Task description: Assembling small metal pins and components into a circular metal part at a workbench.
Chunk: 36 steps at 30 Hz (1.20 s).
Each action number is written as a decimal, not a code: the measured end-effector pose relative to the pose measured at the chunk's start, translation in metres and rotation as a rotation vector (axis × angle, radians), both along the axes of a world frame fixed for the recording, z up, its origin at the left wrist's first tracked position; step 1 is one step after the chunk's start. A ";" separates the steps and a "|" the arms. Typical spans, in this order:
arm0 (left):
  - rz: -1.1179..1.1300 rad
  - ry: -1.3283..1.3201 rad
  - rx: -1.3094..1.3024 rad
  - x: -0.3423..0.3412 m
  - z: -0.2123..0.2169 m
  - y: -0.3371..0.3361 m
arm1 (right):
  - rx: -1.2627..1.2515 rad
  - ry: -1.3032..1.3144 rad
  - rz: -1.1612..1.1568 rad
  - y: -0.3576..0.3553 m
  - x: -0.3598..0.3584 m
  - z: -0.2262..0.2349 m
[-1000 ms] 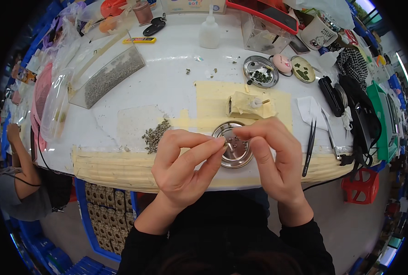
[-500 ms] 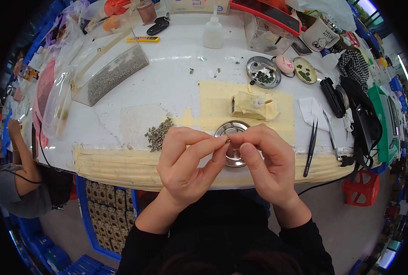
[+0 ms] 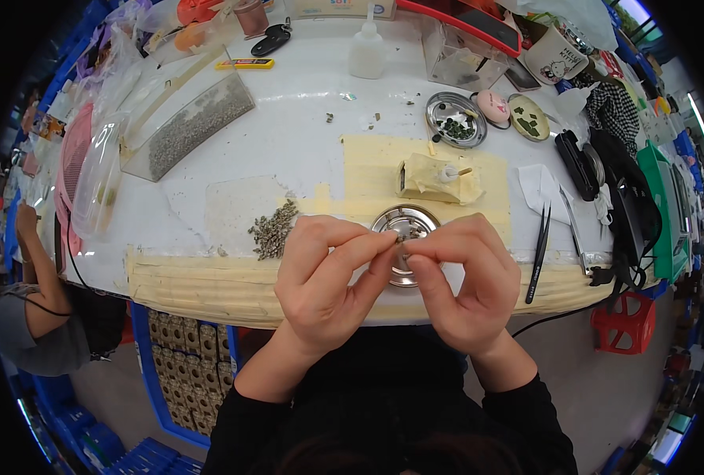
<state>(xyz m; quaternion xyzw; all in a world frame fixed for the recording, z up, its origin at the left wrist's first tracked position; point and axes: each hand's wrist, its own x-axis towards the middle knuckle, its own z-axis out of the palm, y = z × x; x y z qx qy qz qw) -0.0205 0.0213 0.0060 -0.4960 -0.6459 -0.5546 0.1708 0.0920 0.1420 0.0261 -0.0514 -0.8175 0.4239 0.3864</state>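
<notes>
My left hand (image 3: 326,277) and my right hand (image 3: 476,285) are raised close together over a round shiny metal dish (image 3: 406,211). The left thumb and fingertips are pinched together; whatever they grip is too small to make out. On the right, thumb and index finger also come together in a pinch at nearly the same spot, their contents unclear. Much of the dish is hidden behind the fingers. Beside my left hand lies a heap of small grey-brown pieces (image 3: 273,229). Beyond the dish sits a block wrapped in yellowish tape (image 3: 431,184).
Black tweezers (image 3: 538,257) lie to the right, near a white paper (image 3: 537,187). Farther back are a metal dish of dark green bits (image 3: 456,120), a pale dish (image 3: 529,119) and a white squeeze bottle (image 3: 367,54). A clear bin of grey granules (image 3: 197,127) stands left.
My right hand has moved slightly right, and its fingertips have drawn a little apart from the left ones. More of the metal dish shows between the hands.
</notes>
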 end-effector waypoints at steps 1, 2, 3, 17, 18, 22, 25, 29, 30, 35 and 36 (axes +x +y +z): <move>0.014 -0.014 -0.007 0.000 0.000 0.000 | 0.156 0.071 -0.033 -0.002 0.000 0.000; 0.013 -0.026 -0.010 0.000 0.000 0.000 | 0.207 0.079 -0.005 -0.002 0.002 0.001; 0.012 -0.039 -0.013 0.000 0.000 -0.001 | 0.249 0.069 -0.026 -0.003 0.002 0.000; -0.007 -0.047 0.031 0.000 -0.002 -0.002 | -0.731 -0.137 0.218 -0.004 0.005 -0.003; 0.010 -0.043 0.026 0.000 -0.002 -0.002 | -0.578 -0.124 0.189 -0.003 0.006 -0.002; 0.036 -0.058 -0.007 0.000 -0.002 -0.001 | -0.066 -0.054 0.119 -0.004 0.009 0.004; 0.036 -0.090 0.012 0.000 -0.002 -0.002 | 0.064 -0.074 0.059 -0.006 0.009 0.001; -0.004 -0.107 0.037 0.000 -0.003 -0.004 | -0.160 -0.125 0.059 -0.009 0.007 -0.004; -0.017 -0.096 0.040 -0.001 -0.003 -0.003 | -0.306 -0.137 0.106 -0.010 0.008 -0.006; -0.014 -0.074 0.039 0.000 -0.003 -0.003 | -0.826 -0.141 0.252 -0.011 0.007 -0.004; 0.002 -0.071 0.033 0.000 -0.003 -0.004 | -0.691 -0.137 0.219 -0.010 0.008 -0.003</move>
